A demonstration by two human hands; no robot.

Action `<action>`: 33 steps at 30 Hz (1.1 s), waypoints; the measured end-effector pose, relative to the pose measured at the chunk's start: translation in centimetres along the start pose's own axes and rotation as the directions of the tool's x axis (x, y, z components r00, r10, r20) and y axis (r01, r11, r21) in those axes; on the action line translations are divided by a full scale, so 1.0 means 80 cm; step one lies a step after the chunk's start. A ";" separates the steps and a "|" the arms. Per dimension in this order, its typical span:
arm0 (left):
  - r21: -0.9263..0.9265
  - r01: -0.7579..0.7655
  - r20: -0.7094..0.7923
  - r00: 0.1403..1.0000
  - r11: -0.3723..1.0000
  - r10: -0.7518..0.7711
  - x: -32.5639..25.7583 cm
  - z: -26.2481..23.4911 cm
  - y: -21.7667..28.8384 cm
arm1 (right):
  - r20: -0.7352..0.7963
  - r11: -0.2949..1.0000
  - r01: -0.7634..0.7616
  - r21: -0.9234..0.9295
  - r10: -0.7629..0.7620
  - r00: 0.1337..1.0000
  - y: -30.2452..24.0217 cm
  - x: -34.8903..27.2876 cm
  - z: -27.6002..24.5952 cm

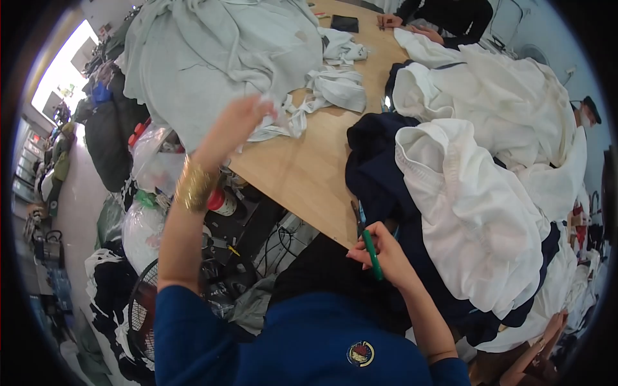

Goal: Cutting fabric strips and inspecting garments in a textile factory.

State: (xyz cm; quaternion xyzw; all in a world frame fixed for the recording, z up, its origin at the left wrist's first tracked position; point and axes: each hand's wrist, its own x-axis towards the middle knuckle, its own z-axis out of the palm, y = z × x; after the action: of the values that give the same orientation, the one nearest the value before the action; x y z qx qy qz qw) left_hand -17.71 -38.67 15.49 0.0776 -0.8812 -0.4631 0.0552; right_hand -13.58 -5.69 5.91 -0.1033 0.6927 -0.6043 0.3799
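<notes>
Cluttered with heaped garments, a pale wooden worktable (pixel 302 167) fills the workroom scene as I watch from the head camera. My left hand (pixel 241 119), a gold bangle (pixel 193 185) on its wrist, is raised over the table edge with its fingers pinched around a small scrap of white fabric (pixel 273 109), just beside a knotted white cloth strip (pixel 322 90) lying on the wood. My right hand (pixel 380 254) sits low at the near corner of the table, fingers clenched around a slim green-handled tool (pixel 371 254), whose working end I cannot make out. It rests against a dark navy garment (pixel 380 180) overlaid by a bulky white hooded sweatshirt (pixel 470 206). A large grey-green sweatshirt (pixel 212 51) covers the far left of the table, and another person's dark sleeves (pixel 450 16) rest at the far end. As I judge it, the work goes best with the scrap held taut and clear of the pile, and the tool's tip angled away from the fingers and the garments beneath.
</notes>
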 end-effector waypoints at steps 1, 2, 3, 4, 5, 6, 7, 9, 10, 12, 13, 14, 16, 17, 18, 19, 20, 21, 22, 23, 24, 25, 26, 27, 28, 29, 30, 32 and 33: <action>-0.132 0.062 0.038 0.998 0.989 -0.057 0.016 -0.013 0.020 | -0.034 1.000 -0.004 -0.030 0.003 0.999 -0.005 0.001 -0.005; -0.179 -0.016 -0.020 1.000 0.984 0.013 0.026 -0.031 0.042 | -0.017 0.999 0.011 -0.034 -0.011 1.000 -0.014 0.002 -0.004; -0.229 -0.104 -0.067 0.994 0.968 0.091 0.033 -0.041 0.061 | -0.027 1.000 0.012 0.002 -0.012 1.000 -0.021 0.002 -0.004; -0.227 -0.116 -0.074 0.992 0.967 0.101 0.032 -0.045 0.079 | -0.037 0.999 0.015 0.038 -0.014 0.999 -0.028 0.002 -0.004; -0.223 -0.127 -0.066 0.991 0.967 0.115 0.030 -0.044 0.096 | -0.039 0.999 0.018 0.036 -0.017 0.999 -0.033 -0.001 -0.003; -0.218 -0.138 -0.060 0.990 0.966 0.128 0.027 -0.042 0.105 | -0.052 0.998 0.039 0.041 -0.037 0.998 -0.039 -0.005 -0.001; -0.218 -0.140 -0.063 0.990 0.966 0.130 0.019 -0.037 0.106 | -0.063 0.997 0.060 0.045 -0.057 0.996 -0.041 -0.007 0.000; -0.112 -0.088 -0.038 0.996 0.990 0.084 -0.003 -0.005 0.080 | -0.065 0.997 0.042 0.062 -0.038 0.997 -0.027 -0.008 -0.004; -0.046 -0.090 -0.040 0.995 0.995 0.088 -0.016 0.014 0.048 | -0.054 0.996 0.026 0.081 -0.022 0.998 -0.017 -0.003 -0.006; -0.072 -0.037 -0.015 0.999 0.997 0.036 -0.071 0.061 -0.016 | -0.043 0.998 -0.004 0.069 0.007 0.999 -0.008 -0.014 -0.013; -0.126 0.131 0.074 0.990 0.983 -0.122 -0.112 0.079 -0.029 | -0.028 0.998 -0.021 0.062 0.023 0.999 -0.001 -0.019 -0.012; -0.322 0.260 0.162 0.963 0.910 -0.217 -0.145 0.098 -0.065 | -0.003 0.997 -0.037 0.063 0.037 0.999 0.001 -0.021 -0.008; -0.490 0.555 0.307 0.832 0.672 -0.463 -0.197 0.139 -0.102 | -0.012 0.995 -0.099 0.033 0.100 0.995 0.010 -0.015 -0.008; -0.501 0.581 0.291 0.811 0.642 -0.507 -0.214 0.151 -0.117 | 0.016 0.993 -0.115 0.008 0.114 0.993 0.011 -0.011 -0.007; -0.511 0.606 0.280 0.788 0.609 -0.549 -0.228 0.156 -0.123 | 0.031 0.990 -0.138 0.005 0.138 0.990 0.010 -0.007 -0.005; -0.516 0.623 0.283 0.772 0.588 -0.569 -0.239 0.159 -0.127 | 0.087 0.989 -0.142 -0.046 0.146 0.985 0.008 -0.004 -0.003; -0.543 0.621 0.269 0.766 0.565 -0.583 -0.243 0.158 -0.129 | 0.142 0.986 -0.138 -0.097 0.151 0.978 0.007 0.002 -0.002; -0.571 0.617 0.254 0.760 0.541 -0.598 -0.248 0.157 -0.131 | 0.231 0.977 -0.155 -0.148 0.186 0.955 0.014 0.010 -0.005; -0.579 0.627 0.254 0.746 0.521 -0.615 -0.256 0.152 -0.133 | 0.247 0.973 -0.171 -0.157 0.206 0.947 0.023 0.016 -0.001; -0.584 0.640 0.277 0.736 0.500 -0.618 -0.258 0.147 -0.132 | 0.334 0.961 -0.202 -0.189 0.257 0.907 0.028 0.023 -0.001; -0.588 0.652 0.301 0.725 0.478 -0.619 -0.261 0.142 -0.135 | 0.416 0.947 -0.230 -0.224 0.307 0.856 0.035 0.030 0.001; -0.619 0.646 0.330 0.730 0.447 -0.598 -0.266 0.137 -0.141 | 0.482 0.944 -0.182 -0.275 0.299 0.824 0.044 0.040 0.004; -0.623 0.644 0.348 0.736 0.443 -0.580 -0.270 0.127 -0.141 | 0.490 0.940 -0.189 -0.285 0.312 0.814 0.045 0.048 0.010; -0.626 0.643 0.342 0.735 0.441 -0.585 -0.273 0.119 -0.139 | 0.553 0.925 -0.151 -0.348 0.333 0.764 0.046 0.059 0.018; -0.628 0.642 0.337 0.734 0.440 -0.590 -0.275 0.112 -0.137 | 0.610 0.908 -0.108 -0.404 0.356 0.708 0.047 0.070 0.027; -0.633 0.641 0.337 0.733 0.434 -0.591 -0.276 0.103 -0.136 | 0.609 0.876 -0.119 -0.467 0.416 0.675 0.047 0.082 0.036; -0.640 0.641 0.337 0.729 0.424 -0.595 -0.280 0.096 -0.137 | 0.594 0.876 -0.215 -0.431 0.455 0.664 0.051 0.092 0.045; -0.723 0.608 0.359 0.736 0.328 -0.574 -0.278 0.081 -0.143 | 0.581 0.942 -0.261 -0.212 0.336 0.742 0.052 0.109 0.065; -0.744 0.601 0.372 0.735 0.291 -0.567 -0.279 0.076 -0.143 | 0.594 0.938 -0.268 -0.219 0.346 0.726 0.053 0.113 0.078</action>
State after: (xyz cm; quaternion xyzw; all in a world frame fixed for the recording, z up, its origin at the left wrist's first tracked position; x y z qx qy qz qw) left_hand 4.16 -35.95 2.06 0.3486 -0.4621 -0.8089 -0.1034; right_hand -14.40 -14.80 -1.50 -0.2033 0.5692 -0.4224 0.6755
